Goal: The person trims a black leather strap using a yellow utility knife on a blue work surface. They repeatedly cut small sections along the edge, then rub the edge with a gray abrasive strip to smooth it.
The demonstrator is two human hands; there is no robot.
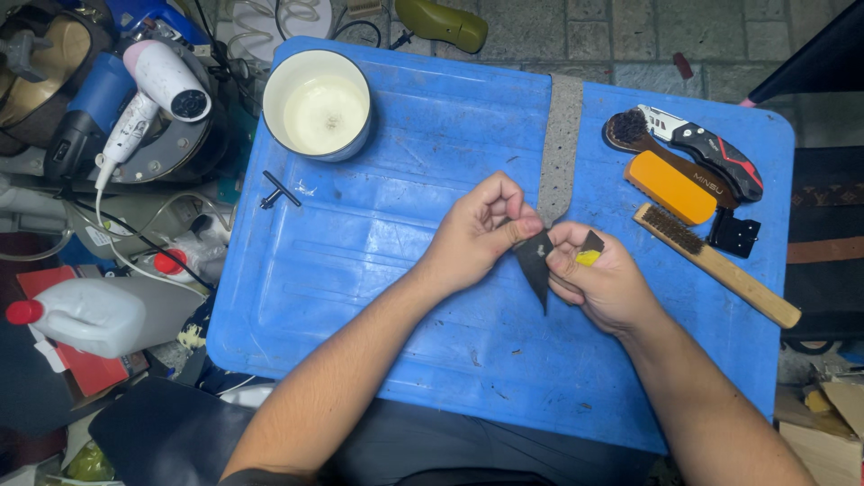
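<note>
A long grey strip [561,135] lies across the blue plastic board [378,252] from its far edge to my hands. My left hand [477,232] pinches the strip's near end between thumb and fingers. My right hand [601,279] holds a small dark pointed piece [537,265] against that end, its tip pointing toward me. A small black and yellow thing [589,250] is tucked under my right thumb; what it is I cannot tell.
A white round tin [318,105] of pale paste stands at the board's far left, a small black key [281,191] beside it. At the right lie a folding utility knife [711,148], an orange block [670,186], brushes [715,263], a black clip [733,232]. A hair dryer [157,90] and bottles [85,315] crowd the left.
</note>
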